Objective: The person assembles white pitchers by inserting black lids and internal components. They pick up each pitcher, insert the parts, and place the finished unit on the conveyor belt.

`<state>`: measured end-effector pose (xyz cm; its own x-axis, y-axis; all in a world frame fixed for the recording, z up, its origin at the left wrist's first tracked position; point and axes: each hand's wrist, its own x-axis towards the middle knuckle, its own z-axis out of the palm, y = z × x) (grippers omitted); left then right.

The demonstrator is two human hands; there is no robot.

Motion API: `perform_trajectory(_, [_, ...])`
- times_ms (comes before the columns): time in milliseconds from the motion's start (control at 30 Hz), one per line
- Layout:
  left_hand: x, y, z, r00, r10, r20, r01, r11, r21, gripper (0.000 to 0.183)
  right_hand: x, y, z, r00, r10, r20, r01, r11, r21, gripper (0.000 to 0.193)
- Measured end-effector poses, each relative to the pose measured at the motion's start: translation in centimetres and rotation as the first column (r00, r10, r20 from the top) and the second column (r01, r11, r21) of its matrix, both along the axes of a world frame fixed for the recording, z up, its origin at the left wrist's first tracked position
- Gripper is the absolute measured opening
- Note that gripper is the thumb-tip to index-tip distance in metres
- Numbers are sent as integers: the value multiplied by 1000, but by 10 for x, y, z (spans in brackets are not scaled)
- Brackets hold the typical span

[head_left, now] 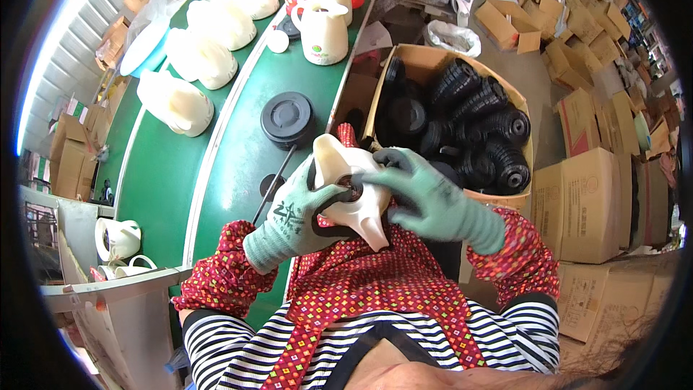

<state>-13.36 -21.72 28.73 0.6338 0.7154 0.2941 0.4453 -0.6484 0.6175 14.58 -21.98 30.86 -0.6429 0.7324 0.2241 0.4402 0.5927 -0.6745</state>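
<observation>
My left hand [299, 209], in a pale green glove with dark fingertips, grips a cream plastic jug body [364, 220] by its side. The jug is tipped so that its round opening faces up toward me, and its spout and handle stick out at opposite ends. Over the right edge of that opening bends my right hand [429, 198], gloved alike, its fingers curled against the jug. What its fingertips touch inside is partly hidden. A round black base [287, 115] lies on the green bench beyond my left hand, next to a thin dark rod [276, 184].
On my right, an open carton [530, 159] holds several ribbed black round parts [469, 112]. Cream jugs [321, 32] stand along the green bench [245, 105], some in a red holder. Several cartons [577, 206] are stacked at far right. A grey bin [123, 318] stands at left.
</observation>
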Motion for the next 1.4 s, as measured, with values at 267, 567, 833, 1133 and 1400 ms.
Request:
perform_trajectory(267, [37, -53, -26, 993, -104, 49, 83, 947, 312, 53, 31, 59, -114, 629, -655, -419, -232, 357, -905, 52])
perform_trajectory(567, [-65, -19, -115, 858, 512, -40, -458, 728, -510, 106, 67, 39, -214, 445, -753, -485, 262, 627, -734, 37])
perform_trajectory(833, [-148, 12, -183, 888, 341, -308, -431, 851, -302, 82, 56, 21, -155, 639, -559, -528, 33, 706, -707, 12])
perform_trajectory(1133, [-47, 23, -33, 811, 581, 70, -292, 505, -812, 57, 69, 54, -116, 898, -178, -403, -15, 902, -432, 32])
perform_trajectory(1400, [54, 103, 20, 976, 217, 25, -107, 576, -810, 55, 45, 148, -68, 994, -45, -99, 60, 987, 152, 50])
